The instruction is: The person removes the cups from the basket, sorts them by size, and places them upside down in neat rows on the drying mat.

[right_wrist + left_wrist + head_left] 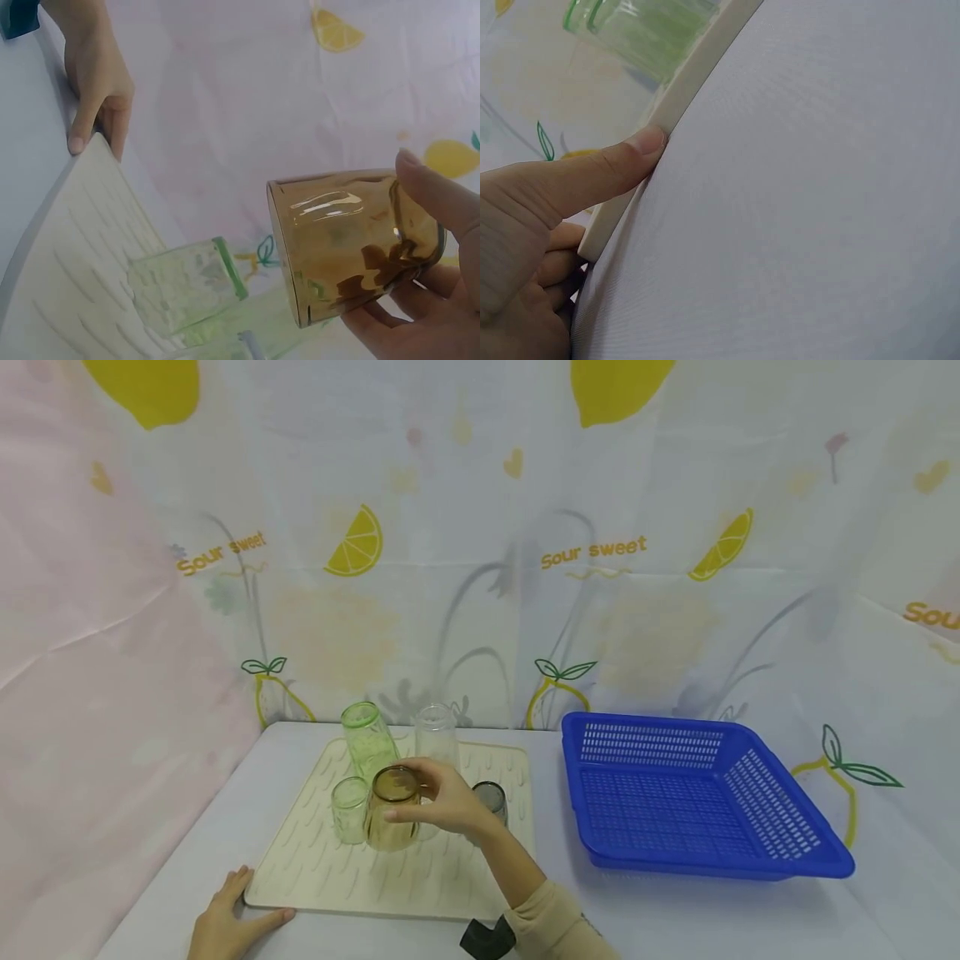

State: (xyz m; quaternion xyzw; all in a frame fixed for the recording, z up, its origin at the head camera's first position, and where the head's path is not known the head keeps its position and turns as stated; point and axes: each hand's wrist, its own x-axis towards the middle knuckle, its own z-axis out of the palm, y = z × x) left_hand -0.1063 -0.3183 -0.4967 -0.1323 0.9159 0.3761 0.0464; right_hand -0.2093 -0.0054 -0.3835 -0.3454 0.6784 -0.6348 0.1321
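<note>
My right hand (450, 797) holds an amber glass tumbler (393, 831) around its narrower end, the wider end facing down over the cream ridged drying mat (352, 881). In the right wrist view the thumb and fingers grip the tumbler (341, 240) from opposite sides. Close to it on the mat stand a small pale green glass (348, 814) and a tall green glass (367, 739). A tall clear glass (436, 735) stands behind my right hand, and a small grey glass (491, 797) is partly hidden by it. My left hand (225, 922) pinches the mat's front left corner between thumb and fingers.
A blue plastic basket (697, 864) with perforated walls stands to the right of the mat on the white tabletop (551, 827). A lemon-printed cloth (480, 635) hangs behind the table and along its left side.
</note>
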